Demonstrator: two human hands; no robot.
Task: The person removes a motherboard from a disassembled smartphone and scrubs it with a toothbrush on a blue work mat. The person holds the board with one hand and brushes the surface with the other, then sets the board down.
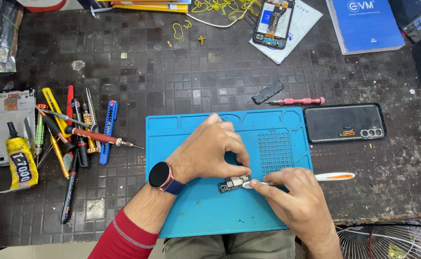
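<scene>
The left hand [210, 153] pinches the small circuit board [233, 183] flat on the blue mat [201, 211]; the right hand [292, 201] grips a white tool [332, 177], tip touching the board's right end.

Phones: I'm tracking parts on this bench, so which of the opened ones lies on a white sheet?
The opened phone at the top edge, internals facing up, lies on the white sheet. The black back cover right of the blue mat lies directly on the table.

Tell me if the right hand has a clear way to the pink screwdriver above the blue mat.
Probably yes. The pink screwdriver lies in the open on the table beyond the blue mat, with nothing over it. But the right hand holds a white tool.
</scene>
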